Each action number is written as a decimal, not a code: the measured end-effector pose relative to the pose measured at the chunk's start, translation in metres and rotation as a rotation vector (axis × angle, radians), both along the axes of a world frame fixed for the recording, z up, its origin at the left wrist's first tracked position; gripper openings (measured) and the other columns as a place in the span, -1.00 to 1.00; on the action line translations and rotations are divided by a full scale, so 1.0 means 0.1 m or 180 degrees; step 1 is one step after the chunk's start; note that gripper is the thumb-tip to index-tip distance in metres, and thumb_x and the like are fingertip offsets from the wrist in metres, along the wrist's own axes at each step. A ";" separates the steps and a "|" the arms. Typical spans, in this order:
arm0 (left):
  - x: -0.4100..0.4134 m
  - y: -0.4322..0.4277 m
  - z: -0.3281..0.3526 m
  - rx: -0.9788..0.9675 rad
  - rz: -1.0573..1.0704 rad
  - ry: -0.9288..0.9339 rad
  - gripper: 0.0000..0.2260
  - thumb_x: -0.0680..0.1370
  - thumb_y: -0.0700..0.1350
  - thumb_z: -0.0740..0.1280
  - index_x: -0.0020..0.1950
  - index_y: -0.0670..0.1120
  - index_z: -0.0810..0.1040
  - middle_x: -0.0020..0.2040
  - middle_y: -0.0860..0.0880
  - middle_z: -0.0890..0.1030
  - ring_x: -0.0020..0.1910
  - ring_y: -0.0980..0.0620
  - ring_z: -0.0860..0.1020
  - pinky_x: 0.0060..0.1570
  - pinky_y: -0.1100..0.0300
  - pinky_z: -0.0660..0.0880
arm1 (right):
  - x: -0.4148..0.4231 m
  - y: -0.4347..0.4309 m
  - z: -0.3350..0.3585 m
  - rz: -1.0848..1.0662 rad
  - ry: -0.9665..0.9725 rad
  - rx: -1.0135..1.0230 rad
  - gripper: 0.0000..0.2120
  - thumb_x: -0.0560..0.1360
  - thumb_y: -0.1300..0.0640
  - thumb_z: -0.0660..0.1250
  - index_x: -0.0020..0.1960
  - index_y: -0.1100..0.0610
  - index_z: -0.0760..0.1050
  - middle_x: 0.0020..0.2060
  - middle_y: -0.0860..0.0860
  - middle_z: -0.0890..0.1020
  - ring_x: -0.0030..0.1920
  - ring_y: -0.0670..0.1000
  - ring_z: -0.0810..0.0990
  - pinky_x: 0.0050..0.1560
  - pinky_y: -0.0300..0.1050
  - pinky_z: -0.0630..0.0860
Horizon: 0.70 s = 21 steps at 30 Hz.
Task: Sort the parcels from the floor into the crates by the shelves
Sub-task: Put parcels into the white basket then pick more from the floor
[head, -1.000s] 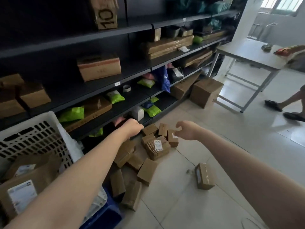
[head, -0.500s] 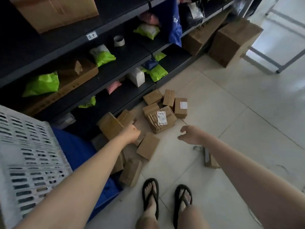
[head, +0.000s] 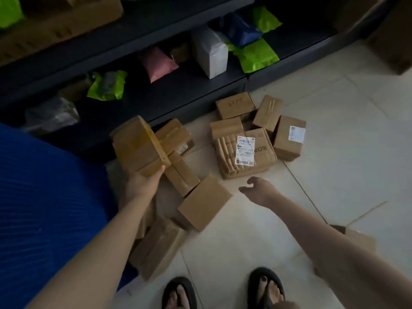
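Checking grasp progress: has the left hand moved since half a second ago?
Yes. The left hand now grips the tilted cardboard box, raised off the pile beside the bottom shelf; earlier it only touched it.

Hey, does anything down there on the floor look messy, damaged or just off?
Yes. The cardboard parcels lie jumbled at odd angles on the floor tiles by the bottom shelf, some overlapping. The labelled box in the middle looks creased along its left side. The left hand grips one parcel; the right hand is open.
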State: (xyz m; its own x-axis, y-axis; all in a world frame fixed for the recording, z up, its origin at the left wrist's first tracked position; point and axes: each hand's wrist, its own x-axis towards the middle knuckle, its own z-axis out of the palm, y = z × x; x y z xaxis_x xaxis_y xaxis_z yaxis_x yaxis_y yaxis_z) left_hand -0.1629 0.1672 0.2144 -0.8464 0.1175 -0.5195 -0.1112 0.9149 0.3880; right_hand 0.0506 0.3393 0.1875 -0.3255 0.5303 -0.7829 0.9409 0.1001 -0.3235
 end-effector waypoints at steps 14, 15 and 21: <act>-1.10 0.42 -1.54 -0.0194 -0.0260 0.0525 0.02 0.29 0.37 0.42 0.55 0.19 -0.13 0.55 -0.20 -0.18 0.48 -0.40 -0.09 0.35 -0.41 0.07 | -0.28 0.68 -2.34 -0.3856 0.1219 -0.1617 -0.06 0.36 -0.19 0.48 0.54 0.06 0.07 0.49 0.27 0.15 0.46 0.34 0.19 0.26 0.39 0.36; -1.01 0.45 -1.45 -0.0109 -0.0360 0.0583 -0.01 0.31 0.35 0.42 0.55 0.19 -0.11 0.56 -0.18 -0.14 0.47 -0.40 -0.04 0.34 -0.40 0.09 | -0.29 0.70 -2.35 -0.3842 0.1302 -0.1589 -0.11 0.38 -0.16 0.48 0.53 0.07 0.10 0.48 0.25 0.18 0.45 0.33 0.21 0.23 0.37 0.39; -0.15 1.00 -0.99 0.0901 -0.1654 0.0679 -0.02 0.19 0.37 0.37 0.51 0.30 -0.04 0.57 0.03 -0.10 0.51 -0.23 -0.06 0.39 -0.33 0.06 | -0.15 0.73 -2.36 -0.3759 0.1584 -0.1090 -0.51 0.45 0.24 0.40 0.35 0.11 0.40 0.18 0.11 0.54 0.09 0.13 0.50 -0.08 0.13 0.48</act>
State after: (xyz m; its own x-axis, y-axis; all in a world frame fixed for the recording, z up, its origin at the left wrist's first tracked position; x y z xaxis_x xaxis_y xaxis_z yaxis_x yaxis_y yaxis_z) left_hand -0.1777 0.2677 0.1155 -0.7234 0.6497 -0.2338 0.4271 0.6871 0.5878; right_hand 0.0354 0.4124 -0.0483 -0.0974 0.4921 -0.8651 0.1802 -0.8461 -0.5016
